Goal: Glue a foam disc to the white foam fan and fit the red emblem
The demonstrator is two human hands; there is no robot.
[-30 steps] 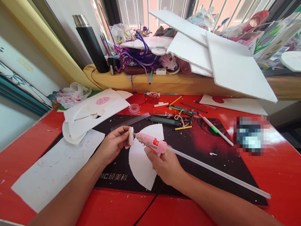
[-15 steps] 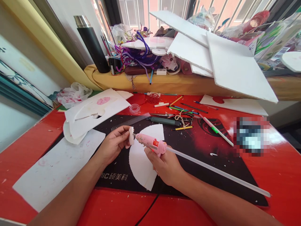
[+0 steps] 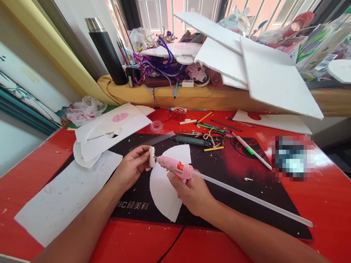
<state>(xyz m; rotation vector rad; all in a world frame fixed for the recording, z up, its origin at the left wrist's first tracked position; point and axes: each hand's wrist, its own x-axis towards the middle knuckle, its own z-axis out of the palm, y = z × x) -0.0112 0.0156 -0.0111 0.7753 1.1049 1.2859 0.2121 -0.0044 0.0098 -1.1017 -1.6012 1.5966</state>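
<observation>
Pink glue gun (image 3: 171,164) gripped in your right hand (image 3: 196,192), white bit (image 3: 152,157) pinched in your left hand (image 3: 134,166) mid-frame; looks like gluing, next needs steady aim imo.

Two hands (image 3: 193,193), one glue gun (image 3: 171,164), one glue stick (image 3: 252,197), one flask (image 3: 108,56) show.

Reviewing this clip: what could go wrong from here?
The pink glue gun has its tip close to the left hand; if hot, a slip might burn it. Glue could drip onto the white fan-shaped piece on the mat. The long glue stick juts out behind and might get knocked.
</observation>
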